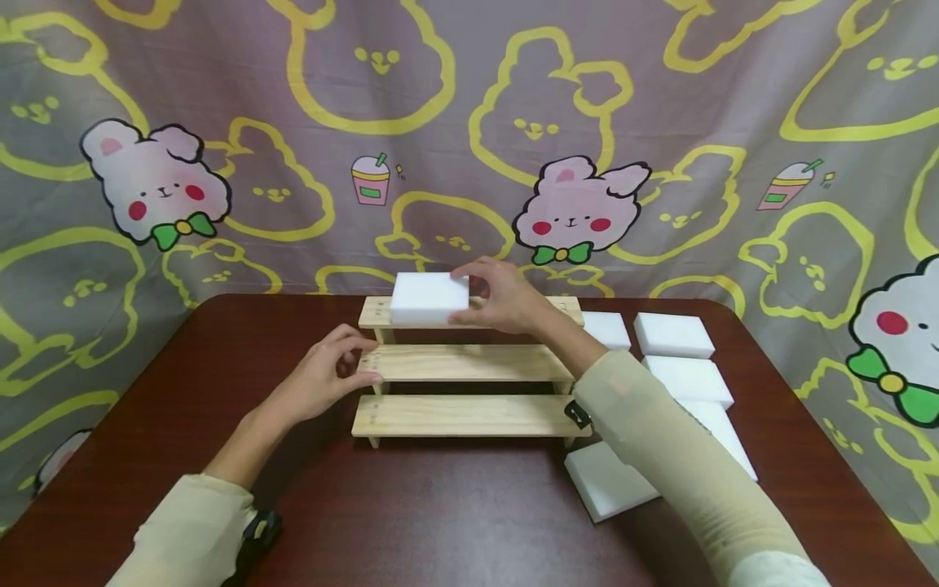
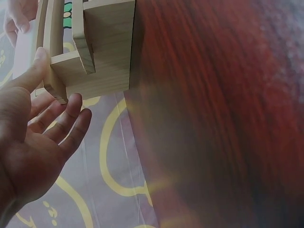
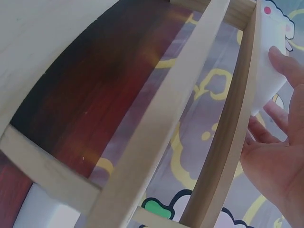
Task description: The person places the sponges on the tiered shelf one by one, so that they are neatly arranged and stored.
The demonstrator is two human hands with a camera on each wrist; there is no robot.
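Observation:
A three-tier wooden rack stands on the table, its tiers stepping up toward the back. A white foam-like block lies flat at the left part of the top tier. My right hand holds that block by its right end, thumb in front and fingers behind. At the rack's left side, my left hand pinches the end of the middle tier between thumb and fingers. The left wrist view shows the left thumb on one face of the board, with the fingers around the other side.
Several more white blocks lie right of the rack, among them one at the back and one nearer the front, partly under my right sleeve. The dark red table meets a patterned curtain behind.

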